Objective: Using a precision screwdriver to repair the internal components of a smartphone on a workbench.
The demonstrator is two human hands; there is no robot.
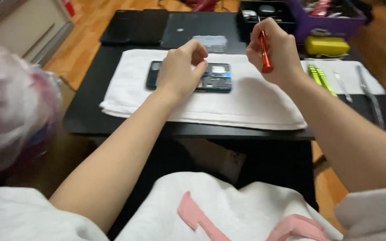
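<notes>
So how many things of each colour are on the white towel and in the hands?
Black: 1, the opened phone under the left hand.
Red: 1, the screwdriver in the right hand.
Green: 2, the green-handled tools.
Silver: 1, the tweezers.
Total: 5

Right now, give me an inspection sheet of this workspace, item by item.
Surface: black table with a white towel spread on it.
Job's things: opened phone lying flat on the towel, its insides exposed; red screwdriver.
Clutter: green tools and metal tweezers to the right; yellow case; purple box; clear plastic box; dark flat panels at the back.
Grippers: left hand rests on the phone, fingertips pinched; right hand holds the screwdriver raised above the towel.
Cables: nothing seen.
Surroundings: wooden floor.
</notes>
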